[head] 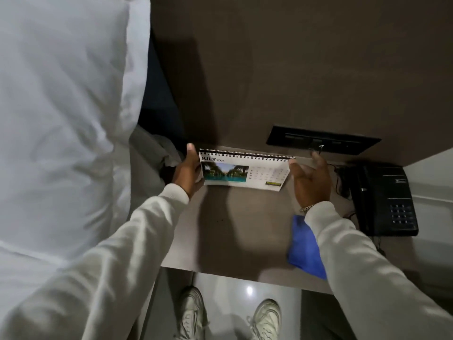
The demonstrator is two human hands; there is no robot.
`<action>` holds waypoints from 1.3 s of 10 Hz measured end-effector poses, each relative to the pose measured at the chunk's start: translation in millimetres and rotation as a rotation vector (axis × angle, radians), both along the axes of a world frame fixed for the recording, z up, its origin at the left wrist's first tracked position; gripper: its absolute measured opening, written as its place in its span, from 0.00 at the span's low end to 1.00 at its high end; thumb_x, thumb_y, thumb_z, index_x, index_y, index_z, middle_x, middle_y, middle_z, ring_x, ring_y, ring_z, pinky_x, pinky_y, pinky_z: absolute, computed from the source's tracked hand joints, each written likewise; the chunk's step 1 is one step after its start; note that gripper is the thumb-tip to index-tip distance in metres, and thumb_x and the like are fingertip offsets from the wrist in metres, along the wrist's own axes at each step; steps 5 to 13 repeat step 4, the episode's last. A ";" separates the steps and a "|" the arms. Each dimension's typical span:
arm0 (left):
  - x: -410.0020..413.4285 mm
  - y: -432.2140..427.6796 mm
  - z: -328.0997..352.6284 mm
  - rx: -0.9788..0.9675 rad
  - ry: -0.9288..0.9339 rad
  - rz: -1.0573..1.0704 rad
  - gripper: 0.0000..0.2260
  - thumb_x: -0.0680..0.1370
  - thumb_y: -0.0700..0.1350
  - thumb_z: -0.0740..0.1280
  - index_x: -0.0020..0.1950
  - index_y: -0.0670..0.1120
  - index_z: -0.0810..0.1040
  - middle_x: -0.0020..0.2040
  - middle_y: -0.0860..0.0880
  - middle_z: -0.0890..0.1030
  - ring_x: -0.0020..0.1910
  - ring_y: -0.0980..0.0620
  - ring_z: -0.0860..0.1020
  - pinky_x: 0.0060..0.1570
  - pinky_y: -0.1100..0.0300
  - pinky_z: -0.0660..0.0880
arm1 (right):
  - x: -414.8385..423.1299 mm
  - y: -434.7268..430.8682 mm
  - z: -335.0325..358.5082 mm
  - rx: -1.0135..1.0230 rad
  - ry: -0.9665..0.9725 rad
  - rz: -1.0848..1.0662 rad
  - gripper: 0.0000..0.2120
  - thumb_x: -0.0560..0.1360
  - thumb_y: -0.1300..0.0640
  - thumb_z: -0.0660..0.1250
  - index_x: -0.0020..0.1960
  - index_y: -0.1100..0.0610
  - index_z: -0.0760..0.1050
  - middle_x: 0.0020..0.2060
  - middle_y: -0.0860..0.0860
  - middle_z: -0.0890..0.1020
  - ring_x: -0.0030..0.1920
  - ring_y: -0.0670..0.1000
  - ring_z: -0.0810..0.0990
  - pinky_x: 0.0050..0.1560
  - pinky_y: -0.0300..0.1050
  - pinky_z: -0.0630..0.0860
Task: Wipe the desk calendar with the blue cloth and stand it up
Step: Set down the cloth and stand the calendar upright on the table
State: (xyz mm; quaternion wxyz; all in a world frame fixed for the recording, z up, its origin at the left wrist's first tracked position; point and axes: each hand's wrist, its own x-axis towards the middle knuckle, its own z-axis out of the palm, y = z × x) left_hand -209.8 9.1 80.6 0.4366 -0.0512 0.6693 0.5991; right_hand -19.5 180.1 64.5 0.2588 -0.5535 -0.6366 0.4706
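A spiral-bound desk calendar (257, 171) showing July with a pool photo stands tilted near the back of a small bedside table (232, 229). My left hand (187, 173) grips its left edge, thumb up beside the spiral. My right hand (310, 180) is at its right edge, thumb touching the corner and fingers spread apart. The blue cloth (305, 249) lies on the table's front right, partly hidden under my right sleeve.
A black telephone (384, 200) with its cord sits on the table's right side. A dark switch panel (323, 141) is set in the brown wall behind. White bedding (61, 119) fills the left. My shoes (228, 317) stand on a glossy floor below.
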 end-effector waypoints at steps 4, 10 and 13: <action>-27.4 19.6 4.4 -0.005 0.055 -0.079 0.24 0.79 0.66 0.51 0.53 0.51 0.78 0.51 0.54 0.82 0.45 0.61 0.80 0.37 0.64 0.75 | -28.4 8.6 9.9 -0.079 0.042 -0.054 0.35 0.71 0.62 0.71 0.73 0.53 0.60 0.53 0.52 0.83 0.50 0.43 0.79 0.44 0.17 0.65; -27.4 19.6 4.4 -0.005 0.055 -0.079 0.24 0.79 0.66 0.51 0.53 0.51 0.78 0.51 0.54 0.82 0.45 0.61 0.80 0.37 0.64 0.75 | -28.4 8.6 9.9 -0.079 0.042 -0.054 0.35 0.71 0.62 0.71 0.73 0.53 0.60 0.53 0.52 0.83 0.50 0.43 0.79 0.44 0.17 0.65; -27.4 19.6 4.4 -0.005 0.055 -0.079 0.24 0.79 0.66 0.51 0.53 0.51 0.78 0.51 0.54 0.82 0.45 0.61 0.80 0.37 0.64 0.75 | -28.4 8.6 9.9 -0.079 0.042 -0.054 0.35 0.71 0.62 0.71 0.73 0.53 0.60 0.53 0.52 0.83 0.50 0.43 0.79 0.44 0.17 0.65</action>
